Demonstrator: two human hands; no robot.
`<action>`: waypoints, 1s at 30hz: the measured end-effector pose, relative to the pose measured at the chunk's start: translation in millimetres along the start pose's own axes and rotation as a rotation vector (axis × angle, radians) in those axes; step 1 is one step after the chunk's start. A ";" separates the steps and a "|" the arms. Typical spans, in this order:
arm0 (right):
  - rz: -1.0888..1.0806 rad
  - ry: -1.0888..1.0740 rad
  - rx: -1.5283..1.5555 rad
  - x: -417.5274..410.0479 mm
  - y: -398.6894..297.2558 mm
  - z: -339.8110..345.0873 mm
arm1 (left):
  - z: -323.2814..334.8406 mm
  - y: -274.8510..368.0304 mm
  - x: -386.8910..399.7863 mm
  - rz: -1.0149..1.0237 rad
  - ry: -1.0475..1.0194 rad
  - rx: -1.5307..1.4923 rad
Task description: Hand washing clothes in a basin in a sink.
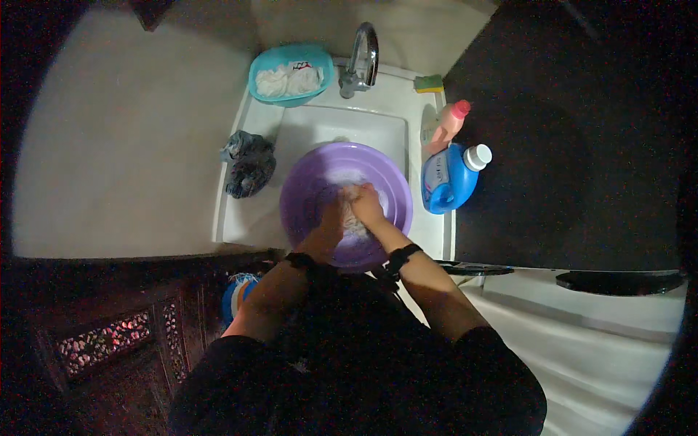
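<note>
A round purple plastic basin (293, 182) stands over the front of a white sink. Inside it lies a wet white cloth (354, 224), with pale suds or liquid around it. My right hand (367, 204) is closed in a fist on the cloth. My left hand (331, 213) is in shadow and meets the right one over the same cloth, its fingers bent around the fabric. Parts of the cloth are hidden under both hands. Dark bands circle both of my wrists.
Behind the basin are the sink bowl (376, 122) and a chrome faucet (357, 71). A turquoise tub (289, 101) holds white cloths. Dark wet fabric (250, 163) lies left. On the right are a blue detergent bottle (455, 182), a pink bottle (450, 125) and a sponge (429, 84).
</note>
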State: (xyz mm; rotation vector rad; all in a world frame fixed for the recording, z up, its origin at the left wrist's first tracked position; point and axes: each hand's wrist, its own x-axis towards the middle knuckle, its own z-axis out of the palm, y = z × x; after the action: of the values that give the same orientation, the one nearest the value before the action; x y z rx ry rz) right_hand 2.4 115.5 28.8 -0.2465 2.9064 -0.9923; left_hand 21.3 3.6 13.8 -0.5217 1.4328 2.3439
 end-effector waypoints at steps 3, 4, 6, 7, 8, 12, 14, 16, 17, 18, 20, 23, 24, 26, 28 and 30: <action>0.175 0.010 0.296 3.0 7.1 -13.4 | -9.1 -1.8 6.4 0.086 0.139 0.189; 0.229 -0.105 0.488 5.1 8.7 -22.1 | -14.2 -1.3 8.1 0.113 0.164 0.265; 0.244 -0.179 0.799 -1.9 -4.0 -43.0 | -24.1 -2.0 10.0 0.153 0.203 0.418; 0.239 -0.184 0.797 0.1 3.1 -40.1 | -29.8 -2.4 10.5 0.174 0.203 0.488; 0.237 -0.195 0.815 4.0 11.1 -35.5 | -35.7 -2.0 11.5 0.204 0.202 0.554; 0.150 -0.077 0.820 2.2 0.0 -27.4 | -52.5 -2.5 5.4 0.677 0.137 0.708; 0.151 -0.069 0.786 -4.2 -7.5 -38.9 | -32.9 20.9 2.6 0.197 0.086 0.898; 0.141 -0.079 0.753 -5.8 -8.6 -38.8 | -25.7 17.1 -3.8 0.211 0.133 0.782; 0.130 -0.010 0.715 -2.5 -3.3 -33.4 | -23.6 15.9 -6.1 0.219 0.177 0.668; 0.127 0.063 0.676 -2.9 3.8 -30.1 | -21.7 19.3 -6.8 0.214 0.170 0.667; 0.124 0.034 0.673 -0.5 4.1 -32.4 | -24.6 30.3 -9.0 0.287 0.033 0.536; 0.151 0.019 0.704 2.1 -27.6 -16.5 | -43.0 22.9 1.5 0.306 0.154 0.408; 0.235 0.073 0.725 -2.0 -28.6 -11.4 | -30.2 26.2 -4.4 0.300 0.137 0.406; 0.135 0.061 0.518 -14.7 -36.8 -4.2 | 4.5 41.5 -26.1 0.347 0.224 0.370; 0.005 0.020 0.316 -10.8 -37.2 0.4 | 17.7 43.5 -20.2 0.148 0.314 0.220; -0.080 0.232 0.166 -1.6 -33.3 -1.6 | 26.4 41.0 -12.6 -0.072 0.359 0.084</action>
State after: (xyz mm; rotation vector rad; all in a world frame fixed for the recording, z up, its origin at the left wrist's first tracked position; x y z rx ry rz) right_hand 8.1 90.7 50.5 -0.2563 3.0130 -1.3530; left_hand 9.7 8.4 62.6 -0.9922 1.6238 2.2006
